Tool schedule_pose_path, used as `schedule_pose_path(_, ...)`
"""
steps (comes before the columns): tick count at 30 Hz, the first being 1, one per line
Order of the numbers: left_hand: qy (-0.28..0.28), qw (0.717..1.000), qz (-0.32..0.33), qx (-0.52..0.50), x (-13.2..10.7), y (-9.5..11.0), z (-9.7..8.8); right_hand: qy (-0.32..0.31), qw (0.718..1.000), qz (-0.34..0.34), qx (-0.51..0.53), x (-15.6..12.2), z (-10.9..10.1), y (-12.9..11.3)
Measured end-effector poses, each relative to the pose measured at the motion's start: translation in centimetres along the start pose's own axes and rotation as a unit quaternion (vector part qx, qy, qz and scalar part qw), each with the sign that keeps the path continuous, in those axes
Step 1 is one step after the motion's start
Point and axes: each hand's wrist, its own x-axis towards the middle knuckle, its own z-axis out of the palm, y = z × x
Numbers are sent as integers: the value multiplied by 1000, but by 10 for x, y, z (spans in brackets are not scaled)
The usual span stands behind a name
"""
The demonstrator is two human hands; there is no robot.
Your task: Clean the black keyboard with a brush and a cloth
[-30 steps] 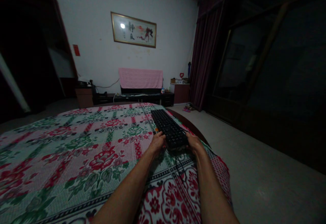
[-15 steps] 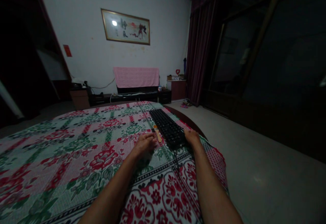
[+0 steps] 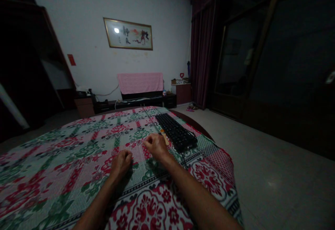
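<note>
My left hand (image 3: 121,163) is closed above the flowered tablecloth (image 3: 86,146), left of my right hand; whether anything sits in its curled fingers is hidden. My right hand (image 3: 156,147) is also closed, with thumb and fingers pinched together, and I cannot make out what is in them. Just behind it lies a small tool with a pale wooden handle and an orange part (image 3: 165,138), partly covered by the hand. To the right, a black keyboard (image 3: 176,131) rests lengthwise along the table's right side, touched by neither hand. Its cable runs toward me.
The table's dark rounded edge (image 3: 193,122) shows beyond the cloth on the right, with pale floor (image 3: 261,153) past it. Against the far wall stand a low black cabinet (image 3: 169,101) and a screen draped with a pink cloth (image 3: 141,83).
My right hand has left the keyboard's near right corner and moved left, in front of the wooden-handled tool. My left hand has drawn back to the left, away from that tool.
</note>
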Motion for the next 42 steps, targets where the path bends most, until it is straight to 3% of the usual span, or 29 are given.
schedule_pose_path(2, 21, 998, 17, 59, -4, -12, -8, -44, 999, -8, 6, -12, 35, -15)
schedule_pose_path(5, 59, 996, 26, 57, -10, -26, -13, -72, 997, 7, 22, -21, 74, -22)
schedule_pose_path(8, 92, 995, 33, 19, -15, -33, -9, -88, 993, 14, 79, -23, 98, -22)
schedule_pose_path(12, 62, 993, 86, -43, -18, -32, 0, -67, 992, -13, 103, -25, 116, -23)
schedule_pose_path(16, 41, 991, 106, -73, -18, -29, 3, -102, 993, -36, 42, -30, 121, -26)
schedule_pose_path(19, 31, 992, 97, -78, -20, -26, -1, -117, 991, -36, 52, -32, 118, -28)
schedule_pose_path(35, 21, 995, 78, -57, -13, -30, -6, -106, 993, -42, 38, -33, 116, -31)
schedule_pose_path(42, 11, 995, 73, -69, -7, -34, -6, -106, 994, -8, 34, -32, 121, -30)
